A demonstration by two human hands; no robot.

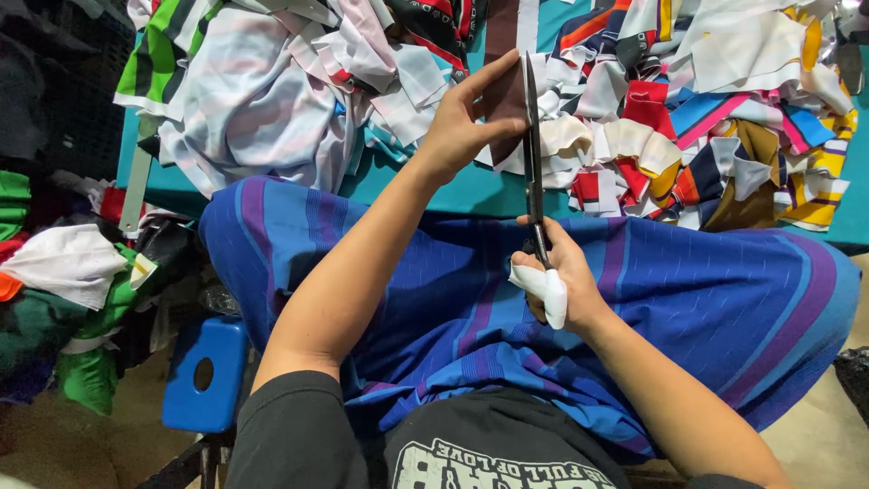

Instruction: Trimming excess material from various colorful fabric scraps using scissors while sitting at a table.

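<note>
Head view: dark brown fabric strip [503, 86] against long black scissors [532, 154].

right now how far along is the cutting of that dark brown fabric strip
Done: small multicoloured cut scraps lie heaped on the teal table. In hand: the left hand holds a dark brown fabric strip against the long black scissors gripped by the right hand. Left: a pile of large striped fabric pieces looks uncut.
</note>
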